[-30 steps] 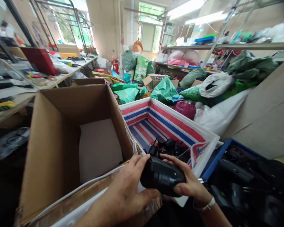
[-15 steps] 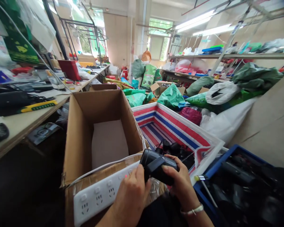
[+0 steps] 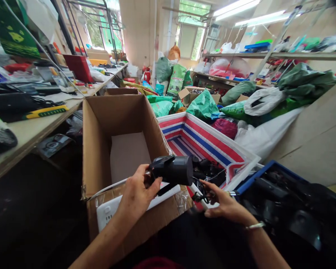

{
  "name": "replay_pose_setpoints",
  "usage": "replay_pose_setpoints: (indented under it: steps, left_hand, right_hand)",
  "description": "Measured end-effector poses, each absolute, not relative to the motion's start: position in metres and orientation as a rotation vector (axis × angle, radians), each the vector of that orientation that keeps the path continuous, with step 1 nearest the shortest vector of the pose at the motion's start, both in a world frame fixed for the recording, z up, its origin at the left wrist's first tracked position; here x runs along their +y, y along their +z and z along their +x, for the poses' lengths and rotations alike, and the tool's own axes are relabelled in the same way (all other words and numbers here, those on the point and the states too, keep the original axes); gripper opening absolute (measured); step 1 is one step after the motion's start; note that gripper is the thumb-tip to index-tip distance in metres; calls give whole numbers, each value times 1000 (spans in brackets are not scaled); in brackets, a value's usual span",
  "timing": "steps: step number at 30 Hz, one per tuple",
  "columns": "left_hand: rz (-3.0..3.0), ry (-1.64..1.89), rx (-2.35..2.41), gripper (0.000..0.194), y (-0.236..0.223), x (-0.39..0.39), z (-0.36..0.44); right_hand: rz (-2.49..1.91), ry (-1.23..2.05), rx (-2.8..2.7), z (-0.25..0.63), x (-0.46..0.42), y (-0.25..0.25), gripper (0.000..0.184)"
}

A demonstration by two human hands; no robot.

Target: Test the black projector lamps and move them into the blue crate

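Note:
My left hand (image 3: 136, 194) grips one end of a black cylindrical device (image 3: 173, 170) and holds it level over the near edge of an open cardboard box (image 3: 112, 116). A thin black cable (image 3: 200, 190) hangs from the device. My right hand (image 3: 221, 201), with a bracelet at the wrist, pinches that cable just below and to the right of the device. A white power strip (image 3: 106, 216) lies along the box's near flap, partly hidden by my left hand. The box holds a white sheet at its bottom.
A red, white and blue striped bin (image 3: 210, 144) with several black parts stands right of the box. A blue crate (image 3: 257, 177) of dark items is at the far right. A cluttered workbench (image 3: 42, 123) runs along the left. Green and white bags (image 3: 201, 106) pile up behind.
My left hand has taken the device by its end and lifted it left over the box edge. My right hand let go of the body and dropped to the cable.

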State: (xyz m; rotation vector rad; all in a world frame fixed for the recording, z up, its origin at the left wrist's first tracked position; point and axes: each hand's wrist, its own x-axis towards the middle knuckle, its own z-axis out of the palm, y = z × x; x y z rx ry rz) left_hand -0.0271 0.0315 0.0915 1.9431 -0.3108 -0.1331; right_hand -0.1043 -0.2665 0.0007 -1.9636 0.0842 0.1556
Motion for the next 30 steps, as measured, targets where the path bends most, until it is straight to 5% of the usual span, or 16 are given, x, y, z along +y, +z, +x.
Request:
replay_pose_setpoints:
  steps: [6, 12, 17, 30]
  left_hand:
    - [1727, -267, -360, 29, 100, 30, -31]
    - [1533, -214, -211, 32, 103, 51, -24]
    - [1298, -150, -79, 36, 105, 73, -19]
    - [1163, -92, 15, 37, 102, 96, -16]
  right_hand:
    - [-2157, -30, 51, -101, -219, -41, 32]
    - [-2219, -203, 163, -89, -219, -29, 39]
    - [-2314, -304, 51, -72, -214, -5, 16]
    - [-2105, -316, 214, -59, -159, -33, 32]
